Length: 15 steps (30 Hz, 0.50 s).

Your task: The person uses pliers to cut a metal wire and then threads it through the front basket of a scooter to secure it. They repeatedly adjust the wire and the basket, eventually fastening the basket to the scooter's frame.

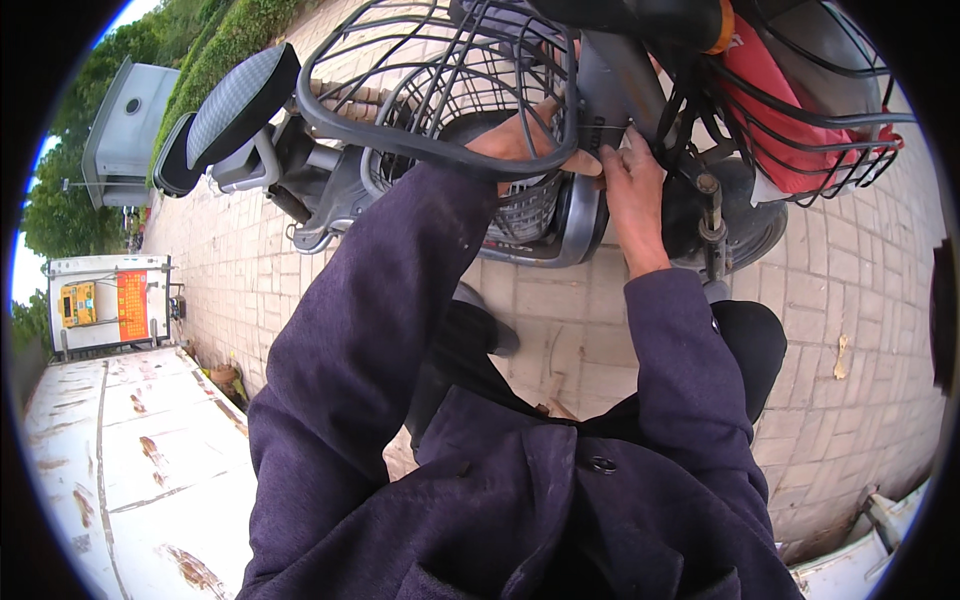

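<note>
An electric scooter with a grey front column (612, 85) stands in front of me. My left hand (515, 140) reaches under the rim of a black wire basket (420, 145) and grips the column's left side. Its thumb stretches across towards my right hand, while the other fingers are partly hidden by the column and basket wires. At the column's right edge, my right hand (635, 190) has its fingertips pinched together. A thin wire-like strand shows beside these fingertips, but what they hold is too small to make out.
Another wire basket (850, 165) with a red bag (775, 115) is at the upper right. The scooter's seat (243, 105) lies to the left. A white, rust-marked panel (150, 460) stands at the lower left, on brick paving (840, 300).
</note>
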Available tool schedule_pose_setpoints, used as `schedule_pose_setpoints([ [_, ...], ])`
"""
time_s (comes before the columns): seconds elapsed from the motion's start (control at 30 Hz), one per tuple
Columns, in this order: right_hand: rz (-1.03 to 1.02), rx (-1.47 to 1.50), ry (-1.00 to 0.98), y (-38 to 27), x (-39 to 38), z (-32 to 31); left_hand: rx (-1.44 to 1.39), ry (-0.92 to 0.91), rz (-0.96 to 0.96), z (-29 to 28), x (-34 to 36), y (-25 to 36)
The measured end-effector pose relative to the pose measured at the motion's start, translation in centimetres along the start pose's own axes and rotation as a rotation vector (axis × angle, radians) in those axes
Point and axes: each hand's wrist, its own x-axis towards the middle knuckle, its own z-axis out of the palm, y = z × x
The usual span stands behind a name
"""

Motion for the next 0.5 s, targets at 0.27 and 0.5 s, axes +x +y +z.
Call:
schedule_pose_setpoints([
  [0.27,-0.036,-0.085,-0.030,0.22,0.01,0.14,0.041,-0.054,-0.067,-0.09,-0.01,0.02],
  [0.5,-0.004,-0.102,-0.039,0.55,0.23,0.07,-0.036,-0.051,-0.043,0.08,-0.10,-0.09],
])
